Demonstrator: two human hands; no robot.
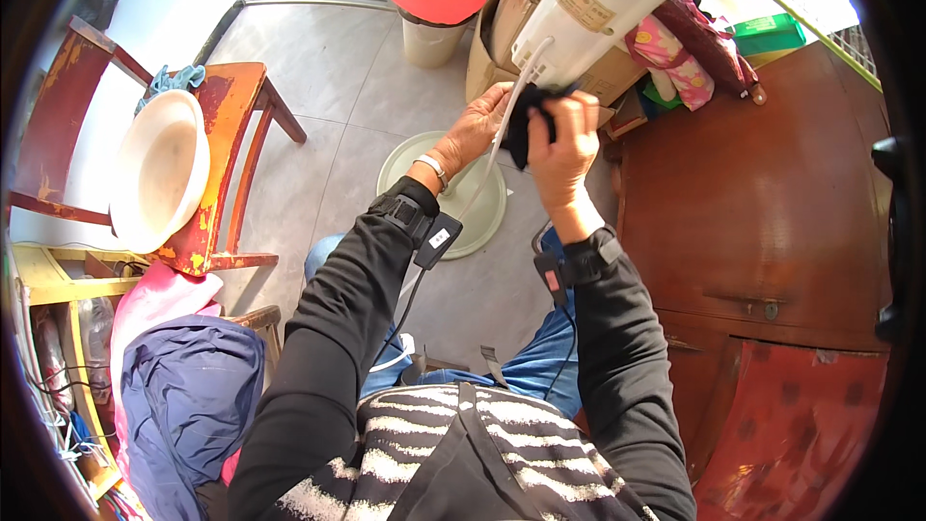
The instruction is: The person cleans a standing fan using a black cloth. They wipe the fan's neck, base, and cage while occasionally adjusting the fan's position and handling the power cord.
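A white appliance body (579,14), likely a standing fan, leans in from the upper right, with labels on its side and a white power cord (492,159) leaving it. Below it a round pale green base (485,210) rests on the floor. My right hand (568,130) grips a black cloth (524,123) against the appliance's lower end. On the other side of the cord my left hand (481,119) touches the lower end; its fingertips are partly hidden, so its hold is unclear.
Left stands a worn wooden chair (239,108) with a plastic basin (163,166) and a blue cloth (170,83). A red-lidded bin (434,29) and cardboard boxes (485,51) are ahead. A brown wooden cabinet (738,195) stands at right, clothes (188,376) at lower left.
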